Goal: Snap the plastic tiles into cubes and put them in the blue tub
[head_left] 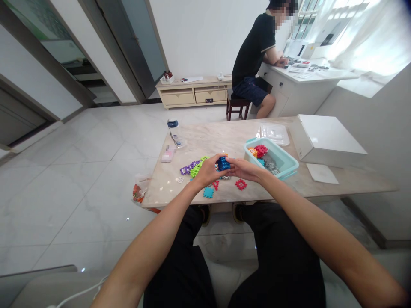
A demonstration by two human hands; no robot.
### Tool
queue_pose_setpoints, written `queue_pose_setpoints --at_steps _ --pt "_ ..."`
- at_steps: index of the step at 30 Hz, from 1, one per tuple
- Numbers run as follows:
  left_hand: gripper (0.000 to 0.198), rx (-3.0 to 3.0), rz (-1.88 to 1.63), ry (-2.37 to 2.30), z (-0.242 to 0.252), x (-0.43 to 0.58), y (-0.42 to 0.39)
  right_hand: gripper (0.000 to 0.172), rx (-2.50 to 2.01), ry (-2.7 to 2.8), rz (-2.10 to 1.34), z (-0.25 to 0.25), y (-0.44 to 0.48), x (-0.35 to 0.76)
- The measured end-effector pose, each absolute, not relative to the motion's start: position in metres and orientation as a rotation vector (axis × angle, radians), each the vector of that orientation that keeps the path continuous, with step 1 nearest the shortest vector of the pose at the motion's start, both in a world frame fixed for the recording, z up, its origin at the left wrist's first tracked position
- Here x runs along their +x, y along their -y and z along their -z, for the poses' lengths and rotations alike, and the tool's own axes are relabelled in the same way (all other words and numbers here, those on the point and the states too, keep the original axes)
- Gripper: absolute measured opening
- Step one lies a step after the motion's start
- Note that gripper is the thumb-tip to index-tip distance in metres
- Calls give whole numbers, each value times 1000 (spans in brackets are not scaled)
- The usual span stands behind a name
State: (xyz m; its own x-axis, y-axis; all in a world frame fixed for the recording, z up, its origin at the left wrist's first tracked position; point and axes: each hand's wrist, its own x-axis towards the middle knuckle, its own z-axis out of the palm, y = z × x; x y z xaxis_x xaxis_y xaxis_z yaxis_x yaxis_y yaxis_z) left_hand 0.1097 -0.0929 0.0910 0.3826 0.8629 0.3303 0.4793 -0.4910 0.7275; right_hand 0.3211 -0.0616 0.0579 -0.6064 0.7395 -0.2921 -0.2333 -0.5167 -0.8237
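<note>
Between my two hands, just above the table, is a stack of dark blue interlocking building tiles [224, 164]. My left hand [208, 171] is closed on its left side, and my right hand [245, 169] grips it from the right. Under and beside my left hand lie purple tiles [189, 168] and lime green tiles [196, 170]. Nearer the front edge are a light blue tile [208, 192] and a red tile [241, 184]. A small white square piece [180, 180] sits farther left. My fingers partly cover the blue stack and the pieces beneath.
A pale teal tub [287, 161] holds red, orange and grey tiles. Behind it lies a clear plastic tray [273, 133]; a white box [330, 139] stands to the right. A lidded clear bottle [173, 130] is at the back left. Another person [253, 55] sits at a white desk.
</note>
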Motion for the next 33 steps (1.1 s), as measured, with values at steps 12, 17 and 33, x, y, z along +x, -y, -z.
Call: queue_pose_setpoints --at_steps 12,17,33 --pt "62 2144 -929 -1099 -92 115 95 47 -803 1019 -2156 -62 66 308" --pt "47 2137 -908 -1091 -94 115 96 42 -824 1023 -2150 -65 69 304" --pt "59 2143 -978 -1092 -95 114 95 37 -779 1009 -2169 -71 72 305"
